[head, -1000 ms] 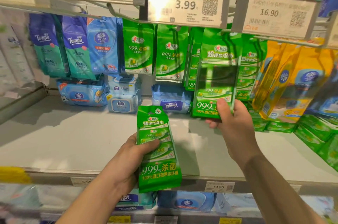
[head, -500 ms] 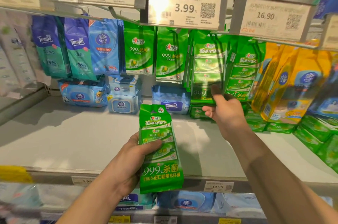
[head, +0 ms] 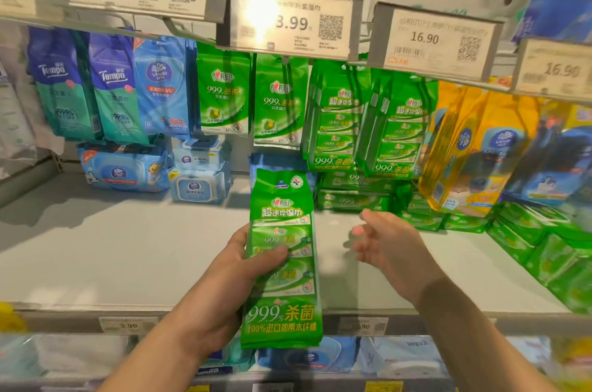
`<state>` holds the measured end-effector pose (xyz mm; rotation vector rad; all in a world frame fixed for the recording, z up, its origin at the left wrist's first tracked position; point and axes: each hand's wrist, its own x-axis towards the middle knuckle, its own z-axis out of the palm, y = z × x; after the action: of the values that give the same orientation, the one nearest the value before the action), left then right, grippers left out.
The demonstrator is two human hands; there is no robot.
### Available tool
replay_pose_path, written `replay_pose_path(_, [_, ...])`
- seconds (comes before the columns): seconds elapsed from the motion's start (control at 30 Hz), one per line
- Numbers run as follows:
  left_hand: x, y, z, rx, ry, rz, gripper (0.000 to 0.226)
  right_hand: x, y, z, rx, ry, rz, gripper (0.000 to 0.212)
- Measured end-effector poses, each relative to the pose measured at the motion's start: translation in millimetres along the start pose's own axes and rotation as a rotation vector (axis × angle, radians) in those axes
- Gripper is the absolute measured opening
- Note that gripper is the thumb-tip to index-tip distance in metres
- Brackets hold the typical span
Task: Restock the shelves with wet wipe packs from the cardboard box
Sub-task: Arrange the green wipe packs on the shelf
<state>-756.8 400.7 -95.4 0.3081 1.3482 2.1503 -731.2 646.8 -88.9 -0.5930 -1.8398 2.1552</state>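
My left hand [head: 238, 279] grips a tall green wet wipe pack [head: 282, 263] upright in front of the shelf, thumb across its front. Just right of the pack my right hand [head: 386, 247] is empty, with its fingers spread and relaxed. Matching green packs [head: 336, 126] hang from hooks above and behind my hands, and a second hanging row [head: 397, 132] is beside them. The cardboard box is out of view.
The white shelf board [head: 128, 247] has bare room at the left. Blue Tempo packs [head: 112, 87] hang at the left, blue tubs [head: 195, 177] stand below them. Yellow packs [head: 464, 148] hang at the right over flat green packs [head: 544, 250]. Price tags [head: 291, 23] jut out overhead.
My right hand let go of the green pack it hung on the hook and drew back toward me, now empty beside the pack in my left hand. The left hand raised its pack slightly.
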Motion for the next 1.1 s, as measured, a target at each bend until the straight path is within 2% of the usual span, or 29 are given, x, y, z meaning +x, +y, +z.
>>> replay_pose_path(0.23, [12.4,1.3,36.7,0.045,-0.048,0.072,0.041,-56.2,11.0,-13.3,-0.382,-0.208,0.015,0.035])
replay_pose_path(0.3, [16.9,1.0,50.1,0.070,-0.072,0.100,0.040,-68.6,13.3,-19.9,-0.386,-0.286,-0.010,0.044])
replay_pose_path(0.4, [21.4,-0.6,70.1,0.119,-0.086,0.162,0.040,-77.8,16.1,-27.2,-0.330,-0.372,-0.003,0.073])
replay_pose_path(0.43, [22.1,-1.3,76.5,0.131,-0.099,0.177,0.040,-79.7,15.9,-28.5,-0.321,-0.359,-0.031,0.076])
replay_pose_path(0.53, [25.1,-3.0,92.8,0.173,-0.160,0.203,0.041,-81.8,17.3,-32.1,-0.261,-0.251,-0.160,0.056])
replay_pose_path(0.63, [26.5,-3.1,102.7,0.254,-0.246,0.226,0.044,-77.7,18.8,-41.2,-0.144,-0.171,-0.258,0.065])
replay_pose_path(0.73, [24.9,-9.6,105.1,0.374,-0.327,0.229,0.043,-77.0,16.9,-55.2,-0.170,-0.101,-0.413,0.073])
replay_pose_path(0.8, [23.6,-16.2,105.7,0.420,-0.366,0.227,0.039,-77.2,13.0,-64.6,-0.189,-0.052,-0.473,0.067])
replay_pose_path(0.9, [21.4,-21.1,110.6,0.449,-0.380,0.269,0.038,-78.7,5.8,-75.0,-0.267,-0.028,-0.551,0.045])
replay_pose_path(1.03, [22.8,-17.3,121.9,0.551,-0.376,0.393,0.038,-80.7,-2.0,-80.4,-0.262,-0.017,-0.677,0.061])
replay_pose_path(1.1, [23.7,-13.5,130.0,0.583,-0.384,0.437,0.040,-79.4,-5.1,-81.9,-0.255,0.009,-0.720,0.052])
